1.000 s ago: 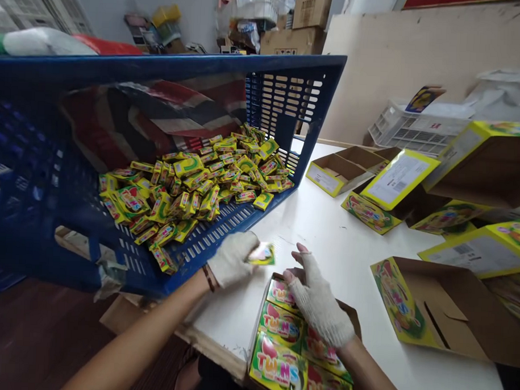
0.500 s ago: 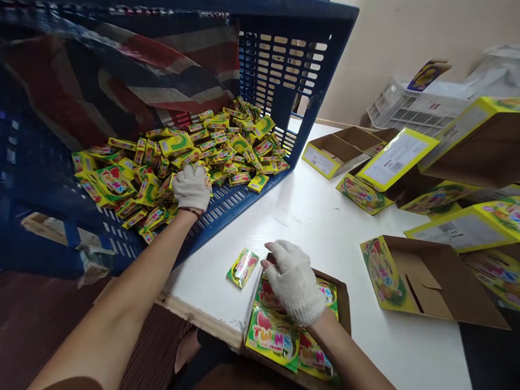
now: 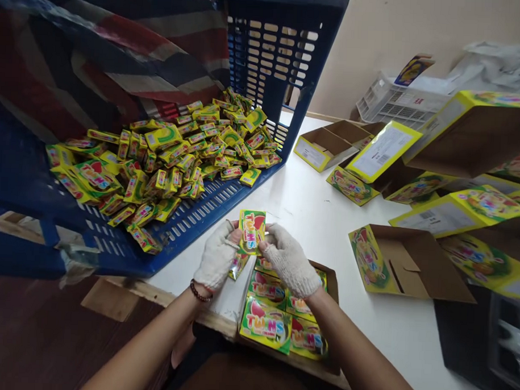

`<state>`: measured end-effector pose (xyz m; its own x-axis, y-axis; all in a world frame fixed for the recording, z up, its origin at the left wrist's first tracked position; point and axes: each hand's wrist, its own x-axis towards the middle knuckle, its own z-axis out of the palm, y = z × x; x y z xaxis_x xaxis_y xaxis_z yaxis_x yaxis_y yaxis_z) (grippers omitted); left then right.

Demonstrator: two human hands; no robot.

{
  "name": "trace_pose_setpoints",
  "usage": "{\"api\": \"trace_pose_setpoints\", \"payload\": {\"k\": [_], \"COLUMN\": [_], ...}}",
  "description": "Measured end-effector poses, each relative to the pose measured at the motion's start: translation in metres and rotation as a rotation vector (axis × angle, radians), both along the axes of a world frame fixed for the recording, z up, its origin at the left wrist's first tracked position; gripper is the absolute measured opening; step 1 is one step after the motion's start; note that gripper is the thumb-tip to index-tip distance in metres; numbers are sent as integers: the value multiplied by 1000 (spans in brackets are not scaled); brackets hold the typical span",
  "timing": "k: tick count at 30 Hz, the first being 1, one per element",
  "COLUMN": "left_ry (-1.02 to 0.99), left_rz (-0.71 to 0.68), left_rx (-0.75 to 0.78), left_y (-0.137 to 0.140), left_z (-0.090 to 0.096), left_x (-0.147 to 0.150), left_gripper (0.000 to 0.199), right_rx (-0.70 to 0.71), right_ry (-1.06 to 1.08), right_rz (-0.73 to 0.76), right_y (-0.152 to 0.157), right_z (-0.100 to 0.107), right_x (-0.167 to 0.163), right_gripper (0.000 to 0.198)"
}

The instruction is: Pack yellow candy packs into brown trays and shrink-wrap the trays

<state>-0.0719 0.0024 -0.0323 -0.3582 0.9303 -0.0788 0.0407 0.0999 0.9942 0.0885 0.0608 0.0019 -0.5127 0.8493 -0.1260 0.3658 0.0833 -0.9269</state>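
Note:
Between both gloved hands, above the near edge of the table, is a small yellow-green candy box (image 3: 251, 226) printed with TWINS. My left hand (image 3: 218, 255) is closed on its left side and my right hand (image 3: 289, 258) grips its right side. Just below, another small TWINS pack (image 3: 239, 265) lies on the table, partly covered by my left hand and the held box. Beneath my right forearm stands an open cardboard carton (image 3: 333, 300) with several TWINS boxes (image 3: 266, 325) laid flat in rows.
At left a tipped blue plastic crate (image 3: 225, 202) holds a heap of small TWINS boxes (image 3: 163, 137). Open printed cartons (image 3: 370, 267) crowd the right side of the white table (image 3: 302, 196). Behind them sits a white basket (image 3: 403, 106). A black object (image 3: 460, 333) lies at far right.
My left hand has come out of the heap in the crate, moving right and down with a candy box. My right hand has joined it on that box. The view has shifted slightly.

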Motion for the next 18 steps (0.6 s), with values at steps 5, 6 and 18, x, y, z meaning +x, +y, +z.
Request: {"api": "trace_pose_setpoints", "payload": {"k": [5,6,18], "left_ry": [821,945,518], "left_rz": [-60,-96,83], "left_rx": [-211,-247,30], "left_y": [-30,-34,-45], "left_z": [-38,-45,-28], "left_x": [0,-1,-3], "left_gripper": [53,57,66], "right_rx": [171,175,330], "right_ry": [-289,-342,-504], "right_rz": [200,229,181], "right_y": [0,-3,-34], "right_z": [11,7,-23], "right_x": [65,72,49], "right_gripper": [27,26,10]}}
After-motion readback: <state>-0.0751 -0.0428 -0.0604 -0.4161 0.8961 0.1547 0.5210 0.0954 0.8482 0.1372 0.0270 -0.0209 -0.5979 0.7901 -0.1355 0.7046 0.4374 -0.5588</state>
